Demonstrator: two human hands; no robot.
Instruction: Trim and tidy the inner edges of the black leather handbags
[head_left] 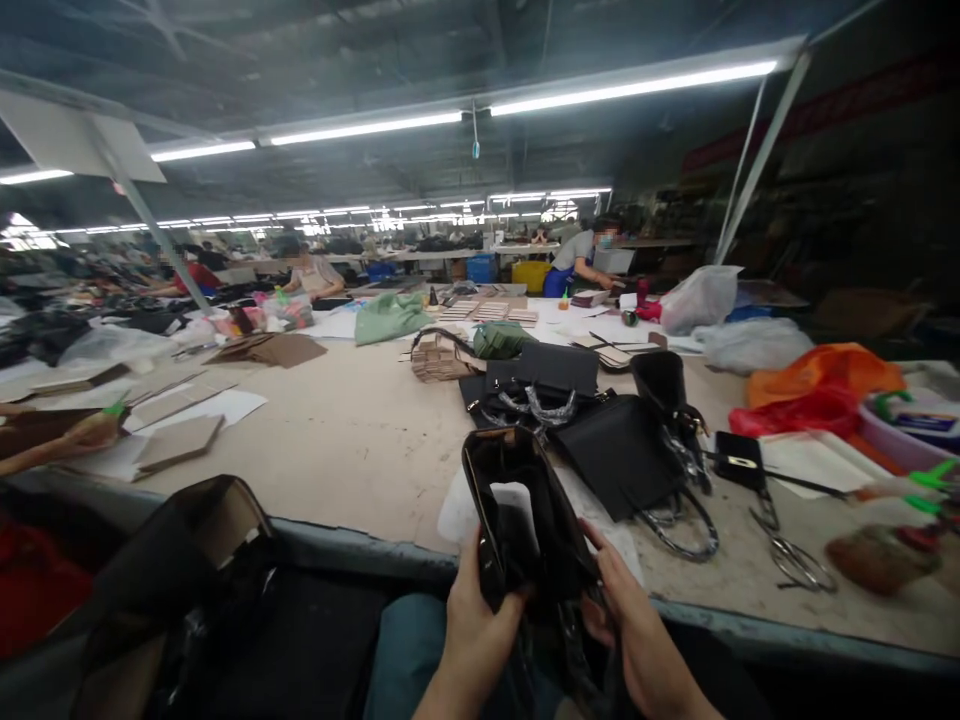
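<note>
Nearest cam: open-topped black handbag (529, 540) held up btwn both hands at the near edge of the surface (352, 440), approx. over the wearer's lap, mouth tilted so the inside shows, white sheet (517, 515) in it. L hand (480, 615) on its left side, grip closed on the bag wall, thumb over the near rim. R hand (630, 600) on the opp. side, grip closed round that wall, fingers partly hidden. Plastic-wrapped strap (574, 640) hangs btwn the hands. Teal trouser leg (405, 640) below; more black bags (180, 545) lower left, partly dark.

On the surface, just past the held bag: pile of black bags (622, 450) w/ wrapped handles. To the R: scissors (799, 560), blades up near a small black piece w/ gold-coloured fitting (739, 455); brown bottle (881, 555) by the right edge. Far L, a co-worker's hand (90, 432) at a brown panel.

Mid-dist.: stack of tan pieces (435, 362), dk green bundle (502, 338) beside it, lt green cloth (390, 318) behind. R side, orange bag (825, 372) nr clear plastic bags (754, 345).

Further back: co-worker in grey top (574, 250) bent over work; yellow bin (531, 276) and blue bin (481, 267) behind; tube lights (637, 88) overhead.
</note>
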